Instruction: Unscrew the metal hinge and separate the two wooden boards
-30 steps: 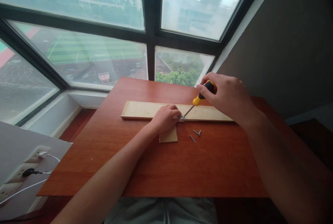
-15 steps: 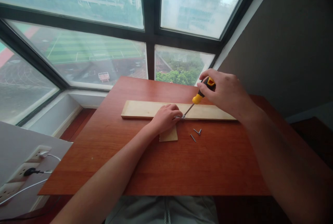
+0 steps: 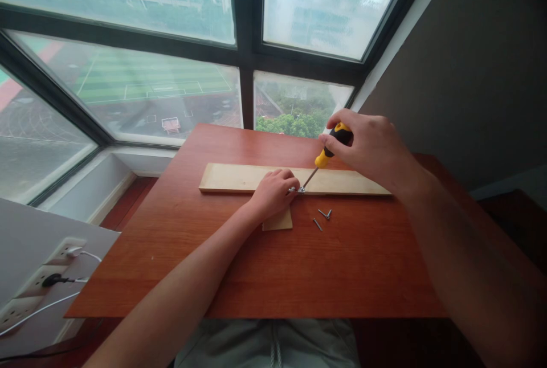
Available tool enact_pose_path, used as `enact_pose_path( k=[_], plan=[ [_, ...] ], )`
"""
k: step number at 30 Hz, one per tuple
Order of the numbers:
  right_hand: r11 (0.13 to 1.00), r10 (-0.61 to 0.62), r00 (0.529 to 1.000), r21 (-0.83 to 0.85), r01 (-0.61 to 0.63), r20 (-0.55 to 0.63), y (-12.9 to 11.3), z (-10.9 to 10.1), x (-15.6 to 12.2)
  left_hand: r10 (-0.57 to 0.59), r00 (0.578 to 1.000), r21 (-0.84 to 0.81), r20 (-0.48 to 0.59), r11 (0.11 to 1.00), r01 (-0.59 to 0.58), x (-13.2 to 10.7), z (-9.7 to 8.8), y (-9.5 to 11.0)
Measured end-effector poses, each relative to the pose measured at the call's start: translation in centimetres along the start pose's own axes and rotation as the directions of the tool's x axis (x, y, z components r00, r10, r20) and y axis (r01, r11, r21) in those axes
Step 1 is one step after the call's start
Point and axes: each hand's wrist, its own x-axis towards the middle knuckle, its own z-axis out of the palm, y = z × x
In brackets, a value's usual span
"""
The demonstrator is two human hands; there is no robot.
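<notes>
A long pale wooden board (image 3: pixel 233 177) lies across the table. A smaller wood piece (image 3: pixel 280 221) sticks out toward me from its near edge, partly under my left hand (image 3: pixel 277 188). The fingers of that hand are bent and press a small silver metal plate (image 3: pixel 301 189) at the board's near edge; its exact shape is mostly hidden. My right hand (image 3: pixel 363 140) is closed around the black and yellow handle of a screwdriver (image 3: pixel 323 157). The tool leans, its tip meeting the metal plate. Several loose screws (image 3: pixel 317 224) lie on the tabletop just in front of the board.
The reddish-brown wooden table (image 3: pixel 342 277) stands against large dark-framed windows (image 3: pixel 248 57). Wall sockets (image 3: pixel 53 274) with plugs and cables are at lower left. A dark wall (image 3: pixel 470 83) rises on the right.
The screwdriver handle has turned slightly in my right hand, with its tip still at the metal plate. My left hand stays in place; the view has shifted a little.
</notes>
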Motion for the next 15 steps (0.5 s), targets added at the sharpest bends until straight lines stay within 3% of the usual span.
enact_pose_path(
  k=[7,15],
  plan=[
    [0.993,-0.035,0.999,0.113,0.031,0.035,-0.3,-0.2,-0.3,-0.037,0.999,0.066,-0.012,0.997,0.038,0.0,0.3,0.7],
    [0.997,0.006,1.0,0.081,-0.006,0.001,-0.2,-0.1,-0.1,-0.039,0.999,0.128,-0.007,0.991,0.039,0.0,0.5,1.3]
  ],
)
